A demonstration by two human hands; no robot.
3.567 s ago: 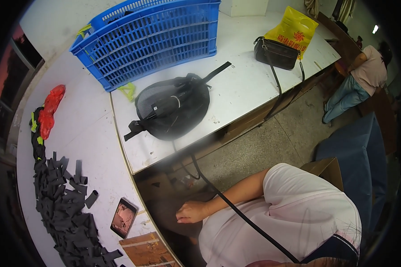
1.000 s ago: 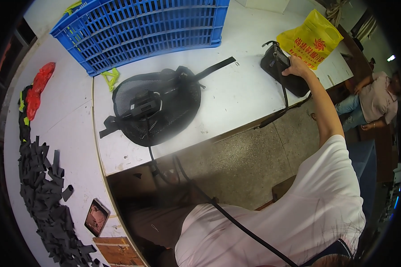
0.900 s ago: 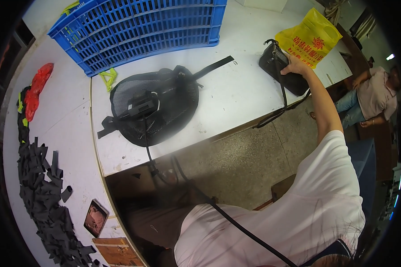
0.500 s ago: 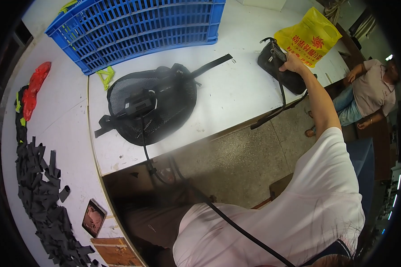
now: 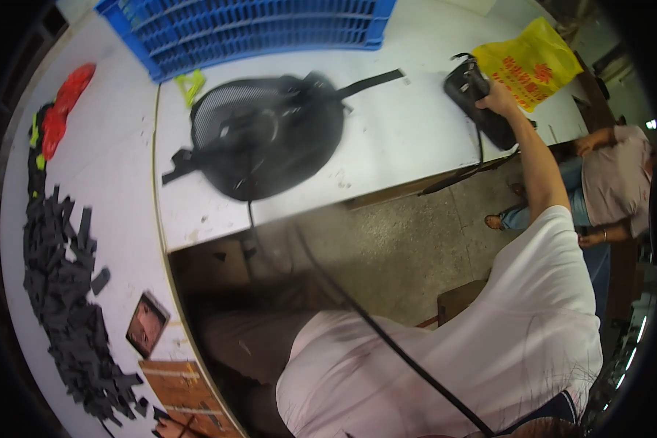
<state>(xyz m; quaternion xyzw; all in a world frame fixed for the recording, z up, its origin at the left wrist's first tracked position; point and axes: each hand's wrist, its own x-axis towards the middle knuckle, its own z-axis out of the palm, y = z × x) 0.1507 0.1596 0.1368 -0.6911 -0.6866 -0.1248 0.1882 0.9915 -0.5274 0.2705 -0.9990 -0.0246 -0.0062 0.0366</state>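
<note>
My right hand (image 5: 498, 100) reaches to the far right and is closed on a black pouch bag (image 5: 458, 89). The pouch lies on the white table, and its strap hangs over the table's edge. At the lower left edge, a small part of what looks like my left hand (image 5: 174, 428) shows beside a brown wooden board (image 5: 179, 387); its fingers are too small and cut off to read. A black mesh backpack-like bag (image 5: 292, 157) lies on the table in the middle, a dark cord running down from it.
A blue plastic crate (image 5: 255, 29) stands at the back. Beside the pouch lies a yellow plastic bag (image 5: 529, 62). Many black strips (image 5: 66, 306), a red bundle (image 5: 66, 106) and a phone-like device (image 5: 147, 325) lie on the left table. Another person (image 5: 613, 175) sits at the right.
The view has shifted, so the tabletop things sit higher and further right. Part of a hand has come in at the lower left edge. My right hand keeps hold of the pouch bag.
</note>
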